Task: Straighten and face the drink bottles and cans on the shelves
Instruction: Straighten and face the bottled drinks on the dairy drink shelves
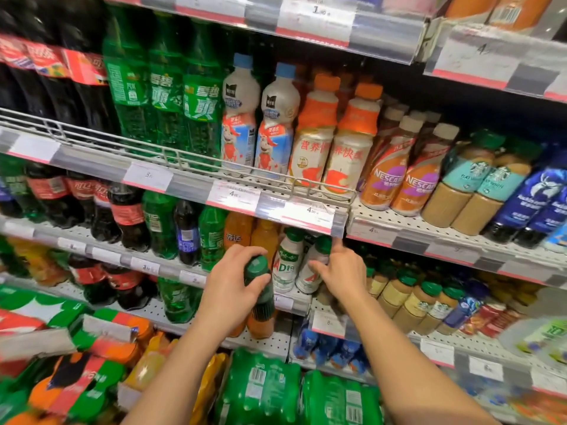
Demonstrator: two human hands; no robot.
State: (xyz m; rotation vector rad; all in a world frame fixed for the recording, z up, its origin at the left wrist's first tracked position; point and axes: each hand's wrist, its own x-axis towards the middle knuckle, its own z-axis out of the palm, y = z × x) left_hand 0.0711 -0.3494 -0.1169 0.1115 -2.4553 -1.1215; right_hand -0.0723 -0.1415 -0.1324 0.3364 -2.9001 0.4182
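Head view: left hand point(230, 283) clamped round neck and cap of green-capped bottle point(260, 291), held out in front of shelf edge point(288, 302), clear of the row. Right hand point(337, 271) reaching to white AD bottles point(287, 265) on same shelf, fingers curled loosely against the rightmost one, forefinger raised toward price rail point(302, 222); firm grip or mere touch, cannot tell. Orange bottles point(245, 233) just behind and left of the white ones, green and cola bottles further left. Above, milk bottles point(239, 124) and Nescafé bottles point(395, 173) standing upright, labels forward.

Risks, as judged from here: held bottle gripped high and one-handed, so likely to swing at the base and knock the orange bottles when set back. White bottles narrow and close together; a sideways push near the cap could tip one into its neighbour or off the front, with no wire guard visible on this shelf. Raised forefinger near the rail, apt to snag the price tag. Label facing hard to check under the overhanging shelf.
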